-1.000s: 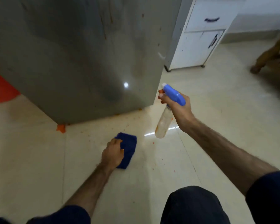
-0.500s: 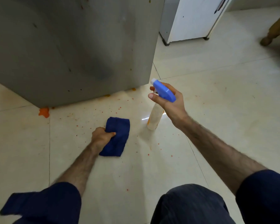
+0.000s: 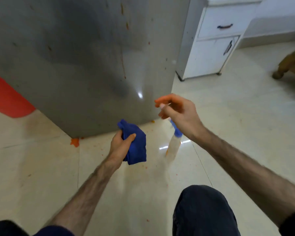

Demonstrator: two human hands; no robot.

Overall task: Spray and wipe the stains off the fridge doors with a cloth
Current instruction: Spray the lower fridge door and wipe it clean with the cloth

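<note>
The grey fridge door (image 3: 85, 65) fills the upper left, marked with orange-brown drips and specks. My left hand (image 3: 120, 147) grips a bunched blue cloth (image 3: 136, 147), held just above the floor near the door's bottom right corner. My right hand (image 3: 179, 113) is to the right of it, wrapped over the blue head of a spray bottle (image 3: 173, 147). The bottle hangs tilted under the palm, and the fingers stretch loosely forward over the nozzle toward the door. Most of the spray head is hidden by the hand.
Orange splatter (image 3: 74, 142) dots the pale tiled floor (image 3: 245, 133) below the door. A red object (image 3: 5, 97) stands left of the fridge and a white cabinet (image 3: 211, 48) to its right. A wooden furniture leg (image 3: 286, 65) is at far right. My knee (image 3: 203, 213) is at the bottom.
My left hand lifted the cloth off the floor and turned palm-up. My right hand rose with the bottle toward the door, fingers now spread. The view tilted up.
</note>
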